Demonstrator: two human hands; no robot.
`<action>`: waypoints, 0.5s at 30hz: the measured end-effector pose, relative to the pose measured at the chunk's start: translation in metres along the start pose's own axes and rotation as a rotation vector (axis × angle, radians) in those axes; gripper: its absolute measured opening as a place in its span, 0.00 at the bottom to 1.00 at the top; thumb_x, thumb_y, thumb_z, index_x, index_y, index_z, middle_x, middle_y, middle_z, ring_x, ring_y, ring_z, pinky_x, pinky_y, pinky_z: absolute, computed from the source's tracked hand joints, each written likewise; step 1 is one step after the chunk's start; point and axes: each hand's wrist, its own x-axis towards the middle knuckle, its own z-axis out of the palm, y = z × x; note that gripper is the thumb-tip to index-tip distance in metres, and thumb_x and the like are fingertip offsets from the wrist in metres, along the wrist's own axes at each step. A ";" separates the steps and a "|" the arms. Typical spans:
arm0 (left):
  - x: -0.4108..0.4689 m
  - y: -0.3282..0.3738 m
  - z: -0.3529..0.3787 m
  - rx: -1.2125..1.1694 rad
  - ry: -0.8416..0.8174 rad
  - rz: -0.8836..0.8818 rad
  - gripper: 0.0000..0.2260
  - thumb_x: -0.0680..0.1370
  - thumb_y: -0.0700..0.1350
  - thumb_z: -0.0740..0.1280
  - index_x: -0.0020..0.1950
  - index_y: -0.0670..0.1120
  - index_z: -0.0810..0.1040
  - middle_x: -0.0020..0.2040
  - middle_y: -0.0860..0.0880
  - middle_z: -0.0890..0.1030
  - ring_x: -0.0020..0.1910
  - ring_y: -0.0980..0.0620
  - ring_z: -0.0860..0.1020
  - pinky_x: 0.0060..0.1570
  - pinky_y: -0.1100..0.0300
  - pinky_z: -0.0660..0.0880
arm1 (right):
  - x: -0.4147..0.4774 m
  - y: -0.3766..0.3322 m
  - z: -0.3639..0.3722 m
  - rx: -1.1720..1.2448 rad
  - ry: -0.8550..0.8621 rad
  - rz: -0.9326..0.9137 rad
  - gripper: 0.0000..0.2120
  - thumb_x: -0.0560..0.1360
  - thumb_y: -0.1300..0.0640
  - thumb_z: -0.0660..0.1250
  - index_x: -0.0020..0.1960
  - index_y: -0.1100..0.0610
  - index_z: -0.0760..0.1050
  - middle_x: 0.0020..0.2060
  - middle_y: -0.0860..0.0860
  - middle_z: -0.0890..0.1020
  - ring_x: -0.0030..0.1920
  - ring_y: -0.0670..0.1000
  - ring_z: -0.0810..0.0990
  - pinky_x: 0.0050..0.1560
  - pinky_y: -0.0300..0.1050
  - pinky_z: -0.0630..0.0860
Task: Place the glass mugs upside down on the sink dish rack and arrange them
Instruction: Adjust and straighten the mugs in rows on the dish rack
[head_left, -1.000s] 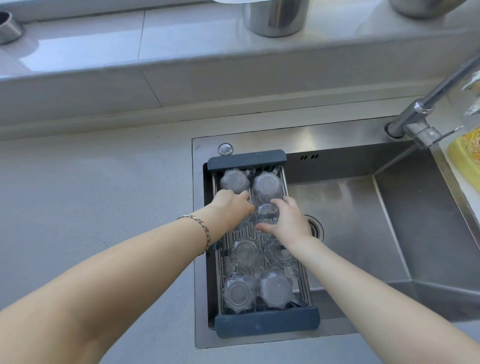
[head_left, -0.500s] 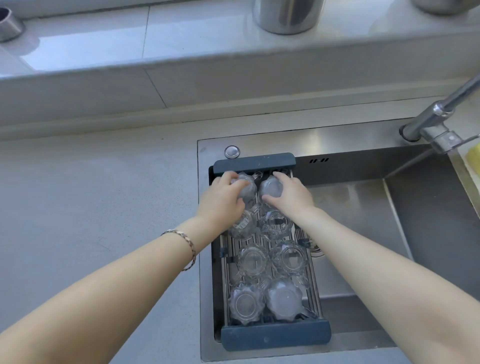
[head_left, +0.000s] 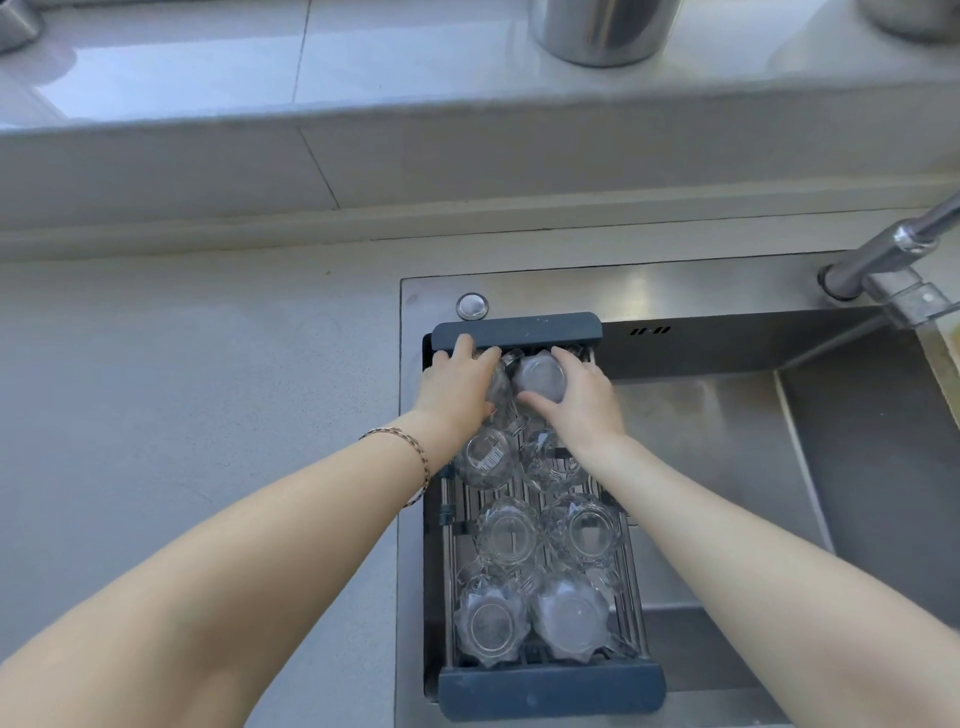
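A: Far end of the dish rack (head_left: 517, 328). Left hand (head_left: 457, 387) wrapped over the far-left mug (head_left: 500, 388), grip closed on its side. Right hand (head_left: 582, 397) cups the far-right mug (head_left: 540, 375), thumb and fingers pinching the inverted base.

B: And the rest?

A: Six more glass mugs (head_left: 506, 530) sit base-up in pairs along the rack, which spans the sink (head_left: 727, 431) beside the desk (head_left: 197, 405).

B: Handling?

A: Likely rigid, brittle, slick if wet (faceted walls should help). Best held round the body, not the handle; mugs nearly touch, so chipping is the risk.
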 end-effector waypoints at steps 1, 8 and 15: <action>-0.004 0.001 0.001 0.004 0.041 0.011 0.27 0.76 0.44 0.67 0.73 0.47 0.61 0.69 0.41 0.64 0.63 0.39 0.68 0.59 0.50 0.70 | 0.001 0.000 0.000 0.003 0.002 0.003 0.34 0.70 0.49 0.71 0.71 0.56 0.62 0.66 0.58 0.71 0.66 0.57 0.70 0.64 0.49 0.67; -0.057 0.009 0.019 0.042 -0.158 0.022 0.28 0.74 0.54 0.68 0.69 0.47 0.63 0.66 0.44 0.67 0.60 0.42 0.70 0.53 0.50 0.74 | -0.004 0.004 -0.012 0.112 -0.099 0.008 0.38 0.70 0.45 0.70 0.73 0.54 0.56 0.71 0.54 0.67 0.70 0.56 0.67 0.67 0.50 0.65; -0.060 0.009 0.019 -0.019 -0.122 0.005 0.28 0.75 0.43 0.68 0.72 0.47 0.62 0.66 0.42 0.67 0.59 0.41 0.70 0.54 0.51 0.74 | -0.061 0.027 -0.007 -0.260 -0.162 -0.002 0.36 0.69 0.45 0.70 0.71 0.52 0.58 0.70 0.56 0.62 0.70 0.58 0.61 0.66 0.53 0.67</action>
